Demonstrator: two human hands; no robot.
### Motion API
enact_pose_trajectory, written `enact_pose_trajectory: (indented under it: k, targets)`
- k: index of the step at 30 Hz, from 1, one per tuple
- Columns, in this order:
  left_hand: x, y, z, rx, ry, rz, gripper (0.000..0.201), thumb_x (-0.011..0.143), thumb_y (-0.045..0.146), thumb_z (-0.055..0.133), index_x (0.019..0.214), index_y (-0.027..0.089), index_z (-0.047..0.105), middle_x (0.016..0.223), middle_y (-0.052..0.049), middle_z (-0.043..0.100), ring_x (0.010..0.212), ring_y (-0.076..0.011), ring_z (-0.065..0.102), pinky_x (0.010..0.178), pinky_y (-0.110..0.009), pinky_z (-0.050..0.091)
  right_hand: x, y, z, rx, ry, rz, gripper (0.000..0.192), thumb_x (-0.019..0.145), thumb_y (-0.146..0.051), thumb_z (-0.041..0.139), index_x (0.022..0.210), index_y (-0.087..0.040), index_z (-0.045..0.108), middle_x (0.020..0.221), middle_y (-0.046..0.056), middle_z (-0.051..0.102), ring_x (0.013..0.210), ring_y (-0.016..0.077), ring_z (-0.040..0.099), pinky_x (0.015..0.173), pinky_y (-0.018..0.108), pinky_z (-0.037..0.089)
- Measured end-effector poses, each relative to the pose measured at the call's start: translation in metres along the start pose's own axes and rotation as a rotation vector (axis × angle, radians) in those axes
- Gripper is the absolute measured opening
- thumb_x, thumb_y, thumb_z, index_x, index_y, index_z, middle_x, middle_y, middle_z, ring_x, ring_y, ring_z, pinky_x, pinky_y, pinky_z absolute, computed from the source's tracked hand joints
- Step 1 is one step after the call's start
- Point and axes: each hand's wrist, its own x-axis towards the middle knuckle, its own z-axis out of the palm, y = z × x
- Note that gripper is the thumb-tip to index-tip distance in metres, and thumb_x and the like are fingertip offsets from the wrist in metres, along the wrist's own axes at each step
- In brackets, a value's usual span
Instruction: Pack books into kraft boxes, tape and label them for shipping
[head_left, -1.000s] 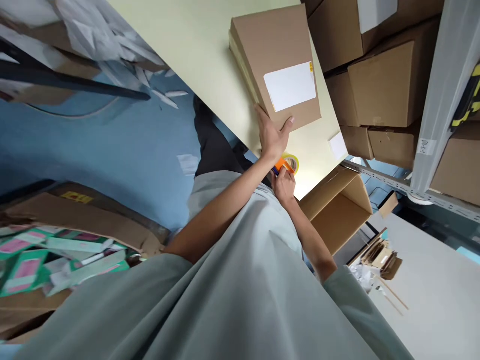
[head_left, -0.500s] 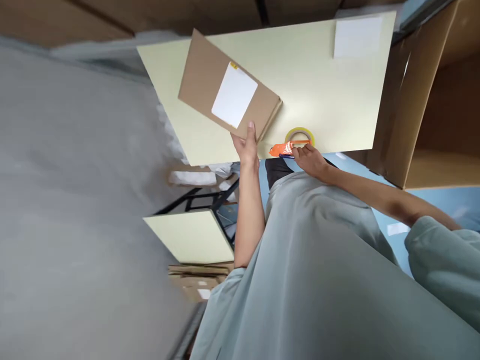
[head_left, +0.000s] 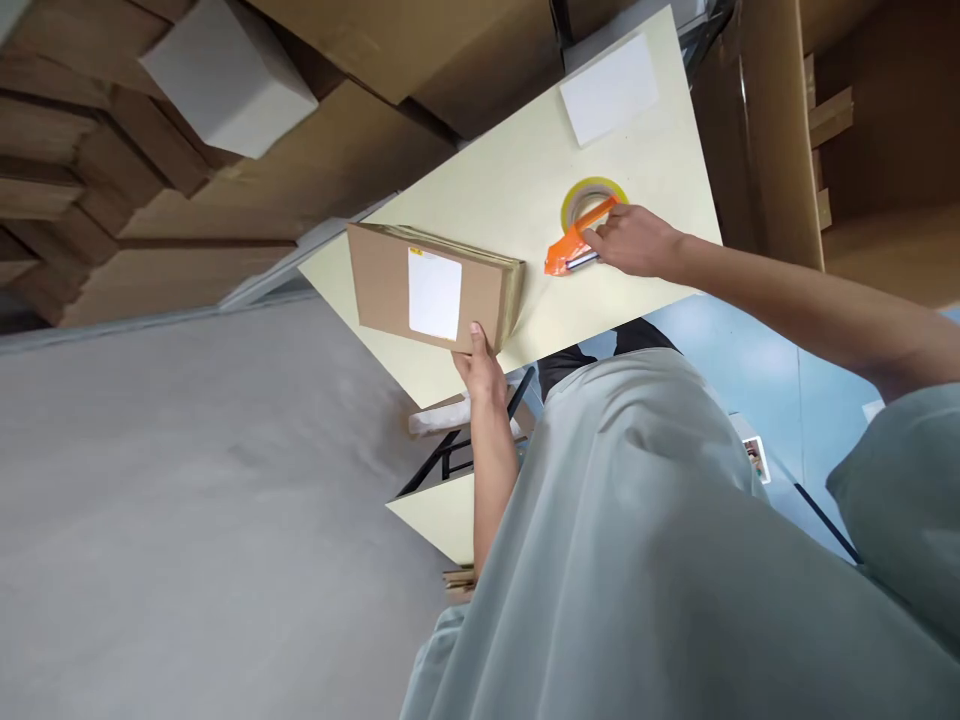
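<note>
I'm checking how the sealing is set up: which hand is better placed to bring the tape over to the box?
The right hand: it already grips the orange tape dispenser on the table. The left hand is busy holding the cardboard box.

The left hand (head_left: 480, 368) hides the flat box's (head_left: 431, 287) near edge, its fingers out of sight beneath; the right hand (head_left: 634, 240) covers the orange tape dispenser's (head_left: 574, 248) handle at three o'clock; the white label's (head_left: 434, 293) print is too small to read.
</note>
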Motion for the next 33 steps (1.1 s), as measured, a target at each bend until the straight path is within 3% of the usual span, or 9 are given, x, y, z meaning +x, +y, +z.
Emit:
enact_pose_trajectory:
  k: [4, 7, 10, 15, 18, 22, 26, 29, 33]
  targets:
    - [0.001, 0.004, -0.003, 0.08, -0.01, -0.027, 0.095, 0.083, 0.084, 0.08, 0.151, 0.021, 0.06, 0.161, -0.02, 0.063, 0.154, -0.0296, 0.059, 0.129, -0.049, 0.05, 0.039, 0.016, 0.004, 0.017, 0.074, -0.051, 0.037, 0.112, -0.016, 0.039, 0.145, -0.004, 0.051, 0.105, 0.016, 0.081, 0.092, 0.0254, 0.076, 0.093, 0.037, 0.052]
    - [0.0, 0.007, -0.004, 0.181, -0.039, -0.033, 0.097, 0.087, 0.09, 0.069, 0.156, 0.023, 0.056, 0.163, -0.02, 0.061, 0.154, -0.0271, 0.058, 0.128, -0.046, 0.05, 0.056, 0.02, 0.014, 0.067, 0.18, -0.071, 0.037, 0.112, -0.012, 0.034, 0.142, -0.003, 0.054, 0.103, 0.014, 0.081, 0.094, 0.0243, 0.075, 0.096, 0.041, 0.053]
    - [-0.001, 0.01, -0.003, 0.212, -0.05, -0.031, 0.103, 0.086, 0.093, 0.066, 0.159, 0.022, 0.052, 0.165, -0.022, 0.058, 0.155, -0.0269, 0.058, 0.127, -0.044, 0.051, 0.07, 0.022, 0.013, 0.106, 0.197, -0.095, 0.036, 0.109, -0.008, 0.036, 0.139, -0.003, 0.056, 0.103, 0.013, 0.08, 0.096, 0.0247, 0.076, 0.098, 0.044, 0.055]
    - [-0.002, 0.011, 0.0, 0.203, -0.041, -0.021, 0.103, 0.083, 0.094, 0.067, 0.156, 0.022, 0.055, 0.163, -0.021, 0.06, 0.157, -0.0283, 0.056, 0.129, -0.046, 0.048, 0.081, 0.024, -0.004, 0.206, 0.201, -0.116, 0.036, 0.104, 0.0, 0.033, 0.123, -0.005, 0.063, 0.102, 0.011, 0.08, 0.102, 0.0198, 0.074, 0.104, 0.043, 0.052]
    - [0.005, 0.02, -0.014, 0.172, -0.082, -0.033, 0.095, 0.079, 0.085, 0.079, 0.15, 0.025, 0.058, 0.157, -0.018, 0.066, 0.157, -0.0287, 0.055, 0.131, -0.047, 0.046, 0.076, 0.017, -0.012, 0.264, 0.205, -0.156, 0.045, 0.107, -0.002, 0.022, 0.109, -0.007, 0.066, 0.092, 0.009, 0.078, 0.102, 0.018, 0.072, 0.107, 0.044, 0.051]
    - [0.026, 0.056, -0.057, 0.262, -0.206, -0.141, 0.077, 0.074, 0.061, 0.093, 0.137, 0.028, 0.064, 0.145, -0.014, 0.073, 0.149, -0.0284, 0.062, 0.128, -0.046, 0.049, 0.067, -0.022, -0.02, 0.251, 0.122, -0.23, 0.045, 0.105, -0.001, 0.024, 0.125, -0.002, 0.065, 0.099, 0.015, 0.08, 0.103, 0.0215, 0.073, 0.109, 0.049, 0.051]
    - [0.049, 0.096, -0.089, 0.505, -0.194, -0.162, 0.053, 0.08, 0.036, 0.084, 0.129, 0.027, 0.066, 0.136, -0.008, 0.076, 0.134, -0.0269, 0.069, 0.12, -0.043, 0.056, 0.069, -0.095, -0.027, 0.359, 0.017, -0.287, 0.055, 0.101, -0.002, 0.032, 0.152, -0.007, 0.053, 0.114, 0.017, 0.08, 0.109, 0.0305, 0.074, 0.11, 0.062, 0.048]
    - [0.064, 0.101, -0.078, 0.648, -0.006, -0.107, 0.032, 0.098, 0.027, 0.057, 0.129, 0.022, 0.063, 0.139, -0.007, 0.074, 0.132, -0.025, 0.067, 0.121, -0.042, 0.052, 0.073, -0.144, -0.03, 0.374, -0.028, -0.308, 0.059, 0.103, -0.003, 0.022, 0.151, -0.005, 0.055, 0.122, 0.022, 0.078, 0.11, 0.0323, 0.074, 0.111, 0.059, 0.047]
    - [0.068, 0.083, -0.034, 0.891, 0.343, -0.013, 0.043, 0.116, 0.036, 0.026, 0.143, 0.017, 0.053, 0.157, -0.023, 0.057, 0.149, -0.0341, 0.05, 0.125, -0.057, 0.041, 0.072, -0.174, -0.03, 0.46, -0.037, -0.248, 0.058, 0.105, -0.004, 0.019, 0.146, -0.008, 0.06, 0.123, 0.021, 0.078, 0.111, 0.0328, 0.073, 0.111, 0.057, 0.047]
